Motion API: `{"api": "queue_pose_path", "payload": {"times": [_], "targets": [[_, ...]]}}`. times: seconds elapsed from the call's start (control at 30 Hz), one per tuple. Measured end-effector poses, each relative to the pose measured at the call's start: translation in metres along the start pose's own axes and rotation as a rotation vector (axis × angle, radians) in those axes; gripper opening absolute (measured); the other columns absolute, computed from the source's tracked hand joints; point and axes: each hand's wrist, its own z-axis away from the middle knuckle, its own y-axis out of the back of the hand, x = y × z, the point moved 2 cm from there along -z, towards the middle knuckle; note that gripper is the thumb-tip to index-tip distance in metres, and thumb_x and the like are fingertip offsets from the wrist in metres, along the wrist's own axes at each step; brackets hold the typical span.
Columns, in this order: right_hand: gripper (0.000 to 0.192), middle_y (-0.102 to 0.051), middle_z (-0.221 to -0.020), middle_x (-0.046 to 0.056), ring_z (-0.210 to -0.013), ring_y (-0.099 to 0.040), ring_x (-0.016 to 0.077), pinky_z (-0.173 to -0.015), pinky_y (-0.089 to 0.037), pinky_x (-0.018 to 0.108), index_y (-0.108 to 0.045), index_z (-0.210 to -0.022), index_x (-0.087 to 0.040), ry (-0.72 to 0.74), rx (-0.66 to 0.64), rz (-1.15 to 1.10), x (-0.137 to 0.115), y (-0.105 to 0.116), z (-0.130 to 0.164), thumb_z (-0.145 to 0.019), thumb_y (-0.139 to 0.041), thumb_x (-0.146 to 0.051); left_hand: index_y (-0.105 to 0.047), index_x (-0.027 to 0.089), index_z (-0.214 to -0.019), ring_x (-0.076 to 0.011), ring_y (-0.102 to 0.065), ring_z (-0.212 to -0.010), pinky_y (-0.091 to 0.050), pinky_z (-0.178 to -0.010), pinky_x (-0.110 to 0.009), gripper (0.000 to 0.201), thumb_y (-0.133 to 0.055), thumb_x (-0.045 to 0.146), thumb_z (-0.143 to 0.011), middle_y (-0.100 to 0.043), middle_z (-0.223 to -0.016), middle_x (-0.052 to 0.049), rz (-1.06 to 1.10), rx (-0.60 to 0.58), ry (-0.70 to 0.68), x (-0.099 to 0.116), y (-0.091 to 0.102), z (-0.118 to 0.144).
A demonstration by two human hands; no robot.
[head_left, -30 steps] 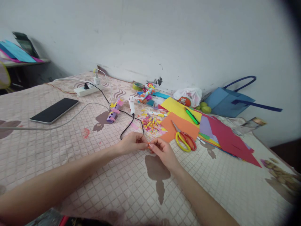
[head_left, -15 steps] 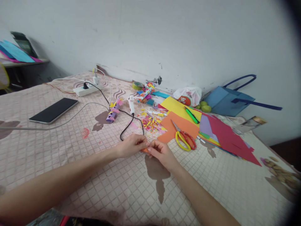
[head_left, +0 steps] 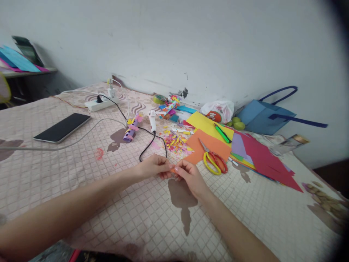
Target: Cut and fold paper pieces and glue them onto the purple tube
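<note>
Left hand (head_left: 154, 168) and right hand (head_left: 191, 176): both pinch a small orange paper piece (head_left: 172, 169), lifted slightly off the bed (head_left: 81, 174) since a moment ago, mid-bed; scissors (head_left: 214, 160) nearby, right.

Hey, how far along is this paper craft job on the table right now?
Done: a decorated purple roll lies finished-looking, and a pile of paper scraps shows much cutting. In hand: left hand and right hand pinch a small orange paper piece between them. Left: the scissors rest on largely uncut coloured sheets; how much remains is unclear.
</note>
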Motion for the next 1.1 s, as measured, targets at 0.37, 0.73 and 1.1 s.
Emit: {"api": "queue_pose_path", "payload": {"times": [0.37, 0.73, 1.1], "targets": [[0.017, -0.052, -0.057, -0.004, -0.051, -0.047, 0.0088, -0.051, -0.037, 0.021, -0.054, -0.066, -0.018, -0.065, 0.030, -0.100, 0.000, 0.001, -0.002, -0.074, -0.062, -0.032, -0.055, 0.014, -0.089, -0.0142, -0.060, -0.074, -0.047, -0.065, -0.026, 0.030, -0.068, 0.034, -0.070, -0.064, -0.083, -0.004, -0.304, 0.116, -0.291, 0.005, -0.002, 0.002], [0.015, -0.052, -0.056, -0.005, -0.051, -0.046, 0.0080, -0.051, -0.036, 0.021, -0.054, -0.066, -0.018, -0.054, 0.015, -0.135, 0.003, 0.001, -0.002, -0.075, -0.062, -0.028, -0.056, 0.015, -0.089, -0.0139, -0.061, -0.072, -0.047, -0.066, -0.025, 0.026, -0.066, 0.033, -0.073, -0.065, -0.079, -0.003, -0.407, 0.183, -0.337, 0.005, -0.008, 0.005], [0.015, -0.053, -0.055, -0.005, -0.051, -0.048, 0.0082, -0.051, -0.038, 0.021, -0.054, -0.066, -0.018, -0.053, 0.020, -0.148, 0.001, 0.003, -0.003, -0.075, -0.061, -0.029, -0.062, 0.014, -0.095, -0.0142, -0.062, -0.080, -0.048, -0.075, -0.027, 0.020, -0.056, 0.027, -0.081, -0.067, -0.087, -0.006, -0.391, 0.145, -0.377, 0.011, -0.005, 0.006]]}}
